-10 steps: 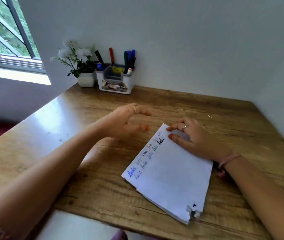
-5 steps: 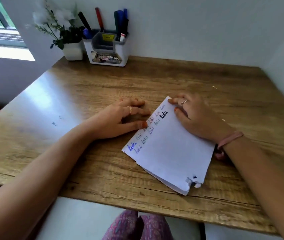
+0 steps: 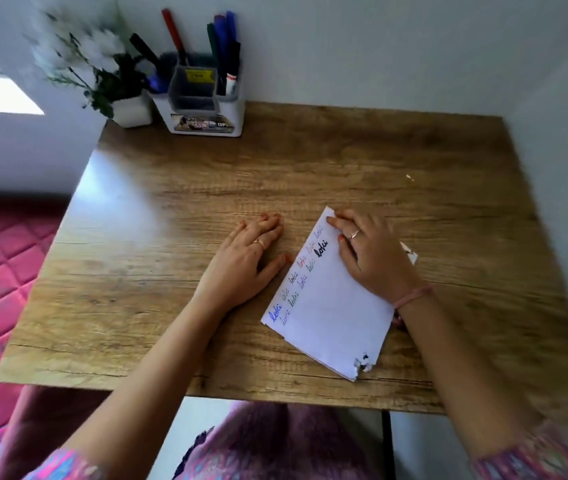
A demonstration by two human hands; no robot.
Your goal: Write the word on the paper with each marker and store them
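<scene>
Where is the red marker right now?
In the head view, the red marker stands upright in the white holder at the desk's far left corner, beside the flower pot; neither hand holds it.

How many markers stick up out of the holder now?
5, possibly more hidden. In the organizer: black marker leaning in the left compartment, red marker rear middle, and green marker, blue marker and another black marker bunched in the right compartment.

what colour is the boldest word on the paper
Black, at the top right of the written rows on the paper, head view.
</scene>
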